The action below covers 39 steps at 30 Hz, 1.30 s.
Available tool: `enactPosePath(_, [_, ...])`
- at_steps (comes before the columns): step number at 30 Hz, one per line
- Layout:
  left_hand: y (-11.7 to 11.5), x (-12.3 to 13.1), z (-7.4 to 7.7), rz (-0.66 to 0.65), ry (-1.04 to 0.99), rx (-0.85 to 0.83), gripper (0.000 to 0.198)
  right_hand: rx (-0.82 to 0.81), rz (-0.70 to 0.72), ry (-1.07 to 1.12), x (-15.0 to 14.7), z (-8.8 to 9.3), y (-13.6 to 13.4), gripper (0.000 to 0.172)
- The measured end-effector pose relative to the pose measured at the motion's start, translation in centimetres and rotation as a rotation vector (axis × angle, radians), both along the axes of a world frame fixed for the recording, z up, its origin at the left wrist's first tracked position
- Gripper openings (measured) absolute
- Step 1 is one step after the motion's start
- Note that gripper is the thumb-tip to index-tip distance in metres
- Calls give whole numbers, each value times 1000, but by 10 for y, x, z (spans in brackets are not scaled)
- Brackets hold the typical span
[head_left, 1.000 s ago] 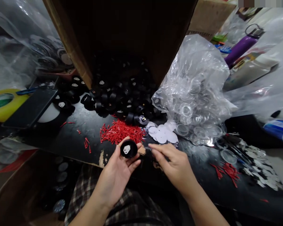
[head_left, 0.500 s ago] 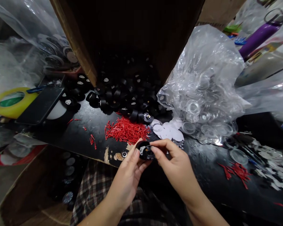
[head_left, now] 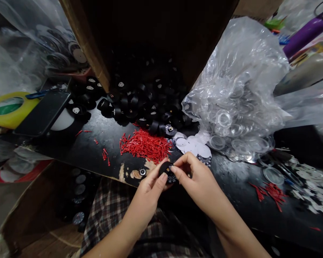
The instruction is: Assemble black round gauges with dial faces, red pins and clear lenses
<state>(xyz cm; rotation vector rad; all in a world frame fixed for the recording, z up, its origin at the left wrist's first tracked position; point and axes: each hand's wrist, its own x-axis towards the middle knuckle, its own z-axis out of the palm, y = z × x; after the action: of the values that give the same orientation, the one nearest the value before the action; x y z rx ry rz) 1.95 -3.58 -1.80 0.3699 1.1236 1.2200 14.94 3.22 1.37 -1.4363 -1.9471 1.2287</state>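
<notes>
My left hand [head_left: 148, 193] pinches a small round black part [head_left: 167, 171] at the near edge of the black table [head_left: 97, 154]. My right hand [head_left: 196, 182] meets it from the right, fingertips closed on the same part and pressing a dial disc against it. A heap of red pins [head_left: 144, 145] lies just beyond the hands. White dial discs [head_left: 195, 147] lie beside the pins. A pile of black round parts [head_left: 145, 104] spills from a tipped cardboard box [head_left: 97, 53].
A clear plastic bag of transparent rings [head_left: 237, 104] sits right of the box. A phone [head_left: 43, 113] and a yellow tape roll [head_left: 8, 107] lie far left. More red pins [head_left: 269, 191] and discs lie at right. A purple bottle [head_left: 307, 34] stands behind. A box below left holds finished pieces [head_left: 78, 197].
The right hand came in from the right and closed on the black part held by the left hand. The part turned from facing up to edge-on between both hands.
</notes>
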Motion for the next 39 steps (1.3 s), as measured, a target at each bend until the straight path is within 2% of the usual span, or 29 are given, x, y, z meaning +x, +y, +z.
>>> enactPosePath(4, [1, 0, -1, -24, 68, 35, 37, 3, 3, -19, 0, -4, -1, 12])
enactPosePath(7, [-2, -2, -3, -58, 126, 69, 32, -86, -4, 46, 2, -11, -9, 13])
enactPosePath(10, [-9, -7, -4, -129, 270, 87, 31, -132, 22, 87, 6, -15, -20, 7])
enactPosePath(14, [-18, -19, -3, -211, 461, 100, 36, -81, 98, 63, 11, -11, -22, 7])
enactPosePath(15, [-19, -22, -2, -185, 451, 83, 34, -49, 136, 48, 10, -10, -19, 8])
enactPosePath(17, [-19, -27, -2, -47, 358, 37, 30, 87, 204, -44, 5, -10, -10, 11])
enactPosePath(19, [-17, -30, 0, 129, 225, -3, 29, 267, 254, -224, -5, -12, -2, 15])
enactPosePath(21, [-16, -31, 1, 245, 126, -18, 30, 405, 298, -414, -18, -17, 4, 15])
enactPosePath(25, [-15, -30, 1, 322, 16, -6, 28, 529, 314, -599, -40, -24, 7, 15])
enactPosePath(29, [-14, -29, 0, 355, -52, 7, 26, 473, 298, -607, -42, -23, 9, 16])
enactPosePath(33, [-13, -28, 2, 360, -97, 4, 26, 324, 245, -455, -26, -23, 11, 13])
enactPosePath(37, [-11, -20, 5, 218, -300, -52, 26, 150, 167, -181, -15, -26, 6, 12])
enactPosePath(39, [-9, -16, 5, 170, -381, -64, 24, 125, 135, -115, -12, -27, 4, 12])
